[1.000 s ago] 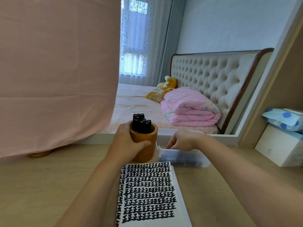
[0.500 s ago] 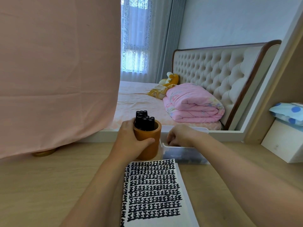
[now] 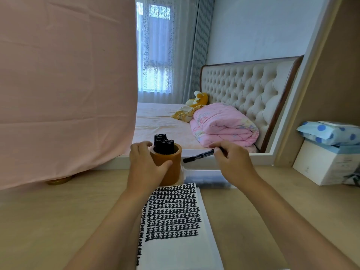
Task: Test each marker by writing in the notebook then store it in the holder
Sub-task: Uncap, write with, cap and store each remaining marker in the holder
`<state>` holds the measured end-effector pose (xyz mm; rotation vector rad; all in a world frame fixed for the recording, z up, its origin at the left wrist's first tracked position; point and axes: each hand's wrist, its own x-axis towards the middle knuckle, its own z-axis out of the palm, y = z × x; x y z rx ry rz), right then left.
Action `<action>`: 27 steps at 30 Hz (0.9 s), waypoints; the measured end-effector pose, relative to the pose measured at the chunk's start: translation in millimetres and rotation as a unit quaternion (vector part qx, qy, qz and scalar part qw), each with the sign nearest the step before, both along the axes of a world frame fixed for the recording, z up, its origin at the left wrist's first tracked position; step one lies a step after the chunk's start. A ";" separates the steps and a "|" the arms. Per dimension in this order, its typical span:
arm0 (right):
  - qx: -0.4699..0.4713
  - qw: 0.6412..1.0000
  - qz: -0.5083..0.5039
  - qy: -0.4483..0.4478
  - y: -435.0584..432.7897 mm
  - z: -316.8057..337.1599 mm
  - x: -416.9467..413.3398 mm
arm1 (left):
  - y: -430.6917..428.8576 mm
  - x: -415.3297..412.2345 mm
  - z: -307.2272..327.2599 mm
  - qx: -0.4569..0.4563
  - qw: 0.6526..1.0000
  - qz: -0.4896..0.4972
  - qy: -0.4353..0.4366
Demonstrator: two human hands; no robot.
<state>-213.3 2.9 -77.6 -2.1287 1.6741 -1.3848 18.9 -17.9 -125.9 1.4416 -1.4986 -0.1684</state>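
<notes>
An orange-brown round holder [image 3: 172,164] stands on the desk with several black markers [image 3: 163,144] upright in it. My left hand [image 3: 144,164] grips the holder's left side. My right hand [image 3: 231,160] pinches a black marker [image 3: 198,155] above a clear plastic box [image 3: 206,177] that holds more dark markers. The marker lies nearly level, its cap end pointing left toward the holder. An open notebook [image 3: 175,221] lies in front, its upper page filled with rows of black marks and its lower part blank.
A pink cloth [image 3: 64,90] hangs at the left, down to the desk. A large mirror [image 3: 224,84] behind the desk reflects a bed. A white box [image 3: 327,164] with a blue-dotted packet [image 3: 331,131] on top sits at the right. The wooden desk [image 3: 58,221] stretches left.
My right hand came up out of the clear box with a black marker pinched in it. My left hand stayed on the holder.
</notes>
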 end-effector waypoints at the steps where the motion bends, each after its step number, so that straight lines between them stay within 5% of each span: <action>1: 0.008 0.999 -0.007 -0.031 5.8 -4.1 -0.4 | 7.8 -1.7 2.1 -0.018 1.000 0.003 0.000; 8: 0.167 0.946 0.098 -0.259 45.0 -32.4 16.0 | 66.4 -5.5 3.9 -0.071 0.980 -0.127 -0.138; 13: 0.216 0.920 0.148 -0.292 70.9 -38.8 23.8 | 92.9 13.4 -13.1 -0.058 0.962 -0.133 -0.232; 15: 0.209 0.936 0.145 -0.242 79.0 -44.0 28.9 | 100.4 20.9 -16.2 -0.047 0.962 -0.134 -0.235; 18: 0.094 0.992 0.076 0.022 87.0 -57.8 33.6 | 111.2 25.8 -18.9 -0.052 0.958 -0.133 -0.247; 21: 0.020 0.972 0.085 0.219 96.1 -64.7 40.1 | 122.5 25.6 -23.5 -0.058 0.956 -0.133 -0.254; 27: 0.001 0.957 0.154 0.246 104.5 -66.3 50.6 | 130.5 27.3 -35.9 -0.084 0.942 -0.140 -0.295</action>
